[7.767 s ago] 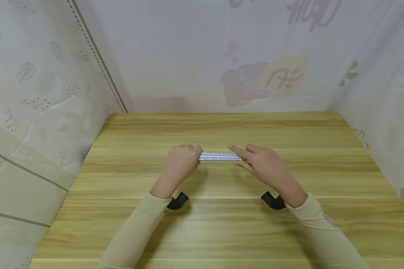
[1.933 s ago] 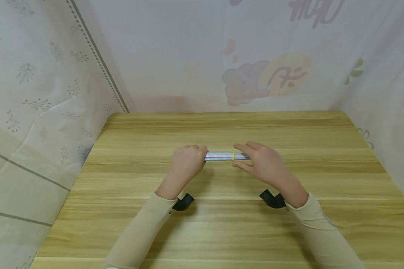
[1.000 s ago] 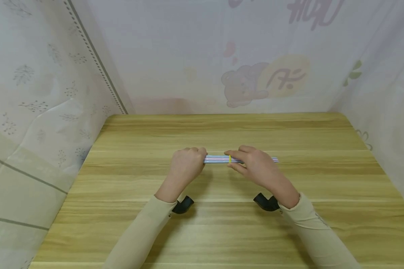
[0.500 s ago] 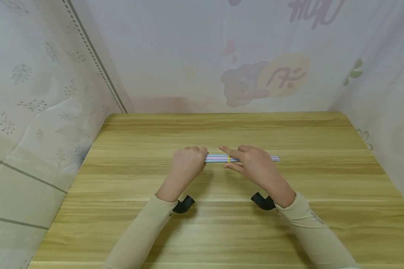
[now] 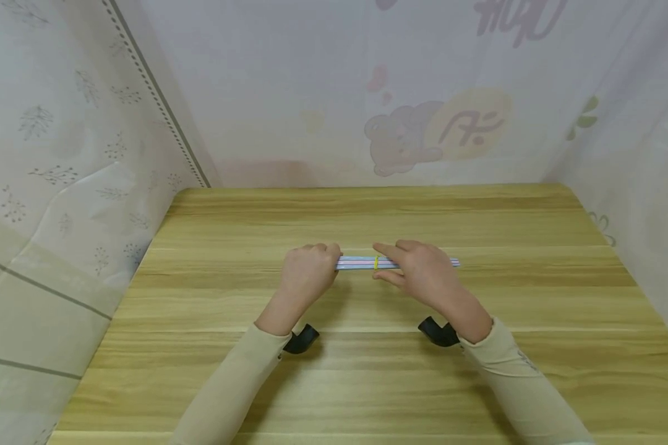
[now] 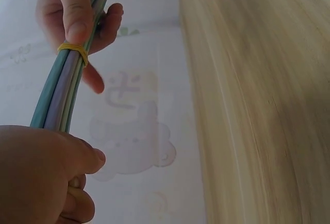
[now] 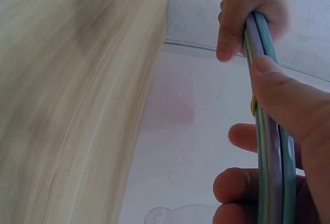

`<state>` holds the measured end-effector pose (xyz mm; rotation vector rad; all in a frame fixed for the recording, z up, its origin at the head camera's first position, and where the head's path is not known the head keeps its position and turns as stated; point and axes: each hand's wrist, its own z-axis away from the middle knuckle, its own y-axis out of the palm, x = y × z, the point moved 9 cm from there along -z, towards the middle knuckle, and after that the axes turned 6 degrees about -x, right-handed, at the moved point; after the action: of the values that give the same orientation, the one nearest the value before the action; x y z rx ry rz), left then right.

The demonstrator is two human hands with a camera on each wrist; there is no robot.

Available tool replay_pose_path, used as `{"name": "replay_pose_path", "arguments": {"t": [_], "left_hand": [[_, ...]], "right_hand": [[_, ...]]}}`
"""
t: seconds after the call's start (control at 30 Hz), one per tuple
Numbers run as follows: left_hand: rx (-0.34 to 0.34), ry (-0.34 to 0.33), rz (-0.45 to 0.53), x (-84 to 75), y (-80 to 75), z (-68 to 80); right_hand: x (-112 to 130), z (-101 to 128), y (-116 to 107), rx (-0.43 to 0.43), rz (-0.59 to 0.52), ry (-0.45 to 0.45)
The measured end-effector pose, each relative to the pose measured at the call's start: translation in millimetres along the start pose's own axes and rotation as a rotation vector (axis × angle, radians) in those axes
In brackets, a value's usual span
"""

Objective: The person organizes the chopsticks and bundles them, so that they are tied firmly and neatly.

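A bundle of slim pastel chopsticks, teal, lavender and cream, is held level above the table between both hands. A yellow rubber band circles the bundle between them. My left hand grips the bundle's thicker end in its curled fingers, hiding that end. With my right hand I hold the bundle further along; the narrower tips stick out beyond it. In the left wrist view the right thumb touches the band. The right wrist view has this thumb lying along the chopsticks, with fingers behind.
Below the hands lies a wood-grain table. A black curved piece sits at the left wrist, and a similar black piece at the right. Printed cloth hangs behind the table and along both sides.
Since the oldest frame the rubber band has slid left along the chopsticks, closer to my left hand. The right hand has shifted slightly left, its index finger moving on and off the band.
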<state>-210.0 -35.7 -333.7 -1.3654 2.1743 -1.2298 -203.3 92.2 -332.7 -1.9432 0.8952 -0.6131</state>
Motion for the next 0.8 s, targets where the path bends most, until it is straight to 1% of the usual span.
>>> {"name": "replay_pose_path", "arguments": {"t": [0.1, 0.3, 0.5, 0.63, 0.8], "left_hand": [[-0.012, -0.003, 0.011, 0.8, -0.6, 1.0], [-0.009, -0.014, 0.027, 2.9, 0.1, 2.2], [-0.011, -0.007, 0.023, 2.7, -1.7, 2.6], [-0.019, -0.004, 0.028, 3.2, -2.8, 3.1], [-0.017, -0.002, 0.032, 4.7, -3.3, 4.1]], "right_hand": [[-3.4, 1.6, -1.2, 0.012, 0.002, 0.015], [-10.5, 5.0, -3.5, 0.025, -0.026, 0.055], [-15.0, 8.7, -5.8, 0.020, -0.051, 0.076], [-18.0, 11.0, -6.3, 0.016, -0.046, 0.083], [-24.5, 14.7, -8.2, -0.014, -0.050, 0.096]]}}
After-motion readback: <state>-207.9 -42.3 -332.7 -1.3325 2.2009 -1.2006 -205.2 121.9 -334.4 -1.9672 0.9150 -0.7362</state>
